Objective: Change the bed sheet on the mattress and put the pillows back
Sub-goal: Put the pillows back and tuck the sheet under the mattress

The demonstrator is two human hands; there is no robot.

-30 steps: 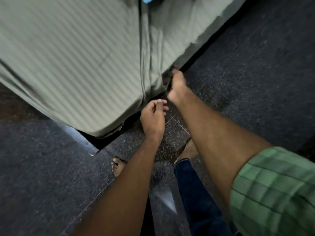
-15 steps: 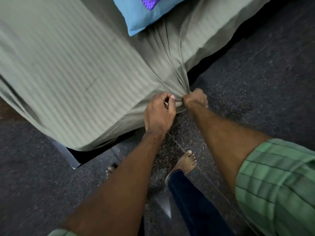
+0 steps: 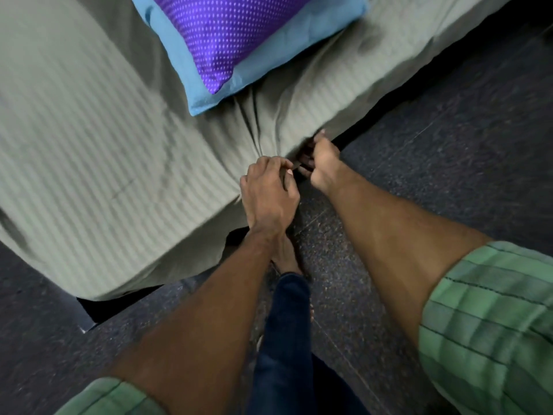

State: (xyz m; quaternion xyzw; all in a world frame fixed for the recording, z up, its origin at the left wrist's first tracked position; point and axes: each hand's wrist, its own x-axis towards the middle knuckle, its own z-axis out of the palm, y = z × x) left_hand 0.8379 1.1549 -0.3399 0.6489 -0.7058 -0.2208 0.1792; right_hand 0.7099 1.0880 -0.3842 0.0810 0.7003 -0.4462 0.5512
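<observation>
A grey-green striped bed sheet [image 3: 113,151] covers the mattress, and its folds gather at the near corner. My left hand [image 3: 269,193] pinches the bunched sheet at that corner between thumb and fingers. Just to its right, my right hand [image 3: 323,163] has its thumb on the sheet's hem and its curled fingers in the dark gap under the edge. A blue pillow [image 3: 299,40] lies on the bed at the top, with a purple dotted pillow [image 3: 227,34] on it.
Dark speckled floor [image 3: 449,145] runs along the bed's right side and foot. A corner of the dark bed frame [image 3: 86,322] sticks out at lower left. My bare foot [image 3: 287,256] and a blue jeans leg [image 3: 287,339] stand beside the corner.
The view has lifted, so the pillows show more fully. My right hand has shifted from the gathered knot to the hem under the mattress edge. My left hand stays on the bunched corner.
</observation>
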